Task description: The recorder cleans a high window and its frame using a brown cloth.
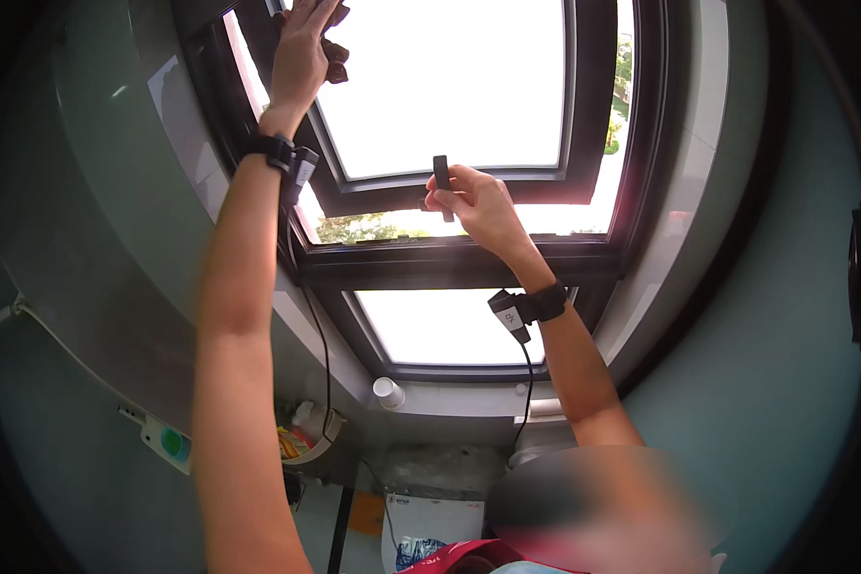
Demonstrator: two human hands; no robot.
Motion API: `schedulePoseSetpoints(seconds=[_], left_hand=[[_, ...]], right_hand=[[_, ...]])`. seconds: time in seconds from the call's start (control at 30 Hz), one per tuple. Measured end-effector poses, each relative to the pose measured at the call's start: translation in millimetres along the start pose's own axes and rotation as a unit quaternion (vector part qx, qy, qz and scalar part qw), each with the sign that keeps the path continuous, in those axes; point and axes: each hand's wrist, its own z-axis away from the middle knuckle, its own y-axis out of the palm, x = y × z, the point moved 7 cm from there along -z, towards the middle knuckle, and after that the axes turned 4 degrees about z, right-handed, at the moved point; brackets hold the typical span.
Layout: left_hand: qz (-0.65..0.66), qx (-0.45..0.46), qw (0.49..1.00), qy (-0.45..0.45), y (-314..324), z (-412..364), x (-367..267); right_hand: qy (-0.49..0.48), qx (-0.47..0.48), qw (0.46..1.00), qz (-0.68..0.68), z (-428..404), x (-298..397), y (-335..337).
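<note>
My left hand (300, 61) is raised at the top left, its fingertips partly cut off by the picture's edge. It holds a crumpled dark brown cloth (336, 63) against the left side of a dark window sash (590, 136). Lower down, my right hand (482, 208) grips the black window handle (441, 176) on the sash's bottom rail. The sash stands ajar, with daylight and greenery showing past its lower and side edges. Its bright glass pane (445, 86) looks washed out. Each wrist wears a strapped black device with a cable.
A white cup (386, 392) stands on the sill below the lower fixed pane (438, 323). To the left, a container (330, 438) holds colourful packaging, and a power strip (165, 441) hangs nearby. Cables (323, 337) run down from both wrists. Tiled reveals flank the window.
</note>
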Motion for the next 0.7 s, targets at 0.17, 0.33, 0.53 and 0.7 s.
schedulePoseSetpoints(seconds=[0.17, 0.33, 0.53, 0.7], left_hand=[[0.17, 0.034, 0.952, -0.25, 25, 62, -31], [0.162, 0.123, 0.918, -0.339, 31, 133, -117], [0.122, 0.246, 0.882, -0.382, 23, 172, -142], [0.061, 0.377, 0.83, -0.406, 18, 170, -154]], right_hand=[[-0.01, 0.004, 1.0, -0.005, 0, 1, 1], [0.006, -0.003, 1.0, 0.004, 3, 4, -8], [0.009, -0.009, 1.0, 0.008, 0, -5, -6], [0.004, -0.007, 1.0, 0.03, -2, -1, -4]])
